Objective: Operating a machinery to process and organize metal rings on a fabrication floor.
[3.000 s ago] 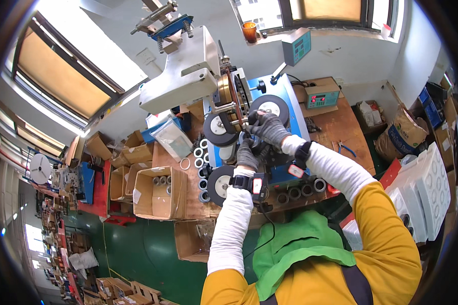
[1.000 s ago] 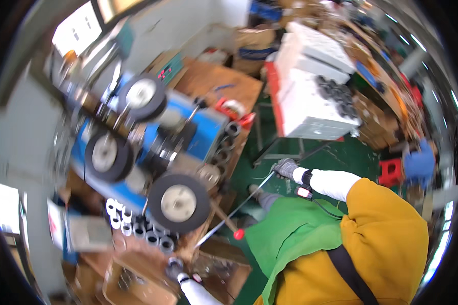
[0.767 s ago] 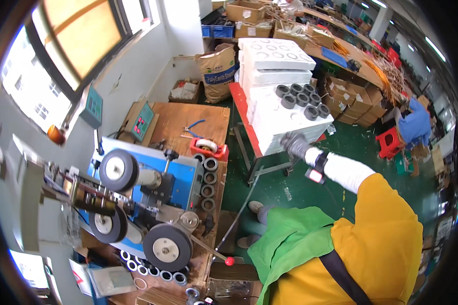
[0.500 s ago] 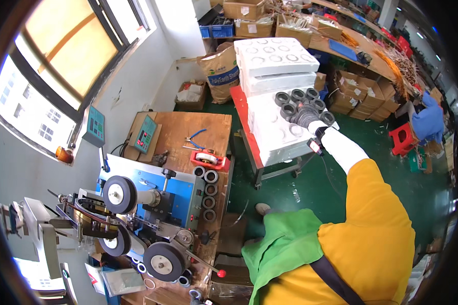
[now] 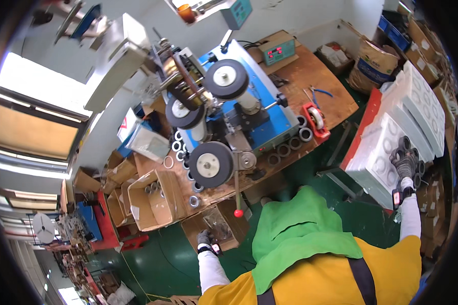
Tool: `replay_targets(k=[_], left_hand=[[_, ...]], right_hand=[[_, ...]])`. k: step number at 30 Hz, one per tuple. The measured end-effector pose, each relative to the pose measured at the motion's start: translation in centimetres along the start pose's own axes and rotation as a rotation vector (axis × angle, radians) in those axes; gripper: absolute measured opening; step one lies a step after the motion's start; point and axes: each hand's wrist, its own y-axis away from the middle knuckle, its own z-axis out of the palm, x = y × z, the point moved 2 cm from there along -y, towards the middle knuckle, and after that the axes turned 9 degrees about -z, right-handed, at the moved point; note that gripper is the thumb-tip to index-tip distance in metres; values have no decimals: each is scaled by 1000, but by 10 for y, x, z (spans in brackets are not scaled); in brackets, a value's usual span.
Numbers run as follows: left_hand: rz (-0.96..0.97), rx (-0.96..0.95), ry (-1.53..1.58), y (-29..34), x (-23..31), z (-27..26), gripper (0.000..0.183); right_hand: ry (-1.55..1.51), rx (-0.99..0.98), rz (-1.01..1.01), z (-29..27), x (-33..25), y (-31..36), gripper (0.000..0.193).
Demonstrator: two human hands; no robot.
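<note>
My right hand [image 5: 404, 164], in a dark grey ribbed glove, reaches out to the far right among several black rings [image 5: 420, 168]. These rings lie on a white foam tray [image 5: 364, 152] with round recesses. Its fingers blend with the rings, so I cannot tell whether one is gripped. My left hand [image 5: 205, 237], also gloved, hangs low beside an open cardboard box [image 5: 229, 223] under the bench edge. Its fingers are too small and dark to read. Both wrists carry a small strapped device.
A machine with black rubber wheels [image 5: 208, 165] and a red-knobbed lever [image 5: 238, 213] fills the wooden bench [image 5: 336, 109]. Grey rings [image 5: 282, 150] line its front edge beside a red tape dispenser [image 5: 315, 119] and blue-handled pliers [image 5: 320, 93]. More foam trays [image 5: 417, 101] stand stacked at right.
My view has swung left, so the bench and machine sit more central and the foam trays farther right. My left hand has come into view. My right hand stays at the black rings.
</note>
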Motion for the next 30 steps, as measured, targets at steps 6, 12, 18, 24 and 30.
replay_targets(k=[6,12,18,24,30], left_hand=[[-112,-97,199,-28,-35,-46,17],[49,-141,216,-72,-37,-94,36],[96,-119,227,-88,-82,-163,43],[-33,64,413,-71,-124,-191,37],[529,-109,351,7,16,-141,45]], right_hand=[[-480,248,-635,-14,-200,-14,47],[-306,230,-1266,-8,-446,-5,66],[-212,14,-1315,33,-525,-23,56],[-221,231,-1246,50,-541,-42,46],[-282,527,-1232,20,-568,-64,60]])
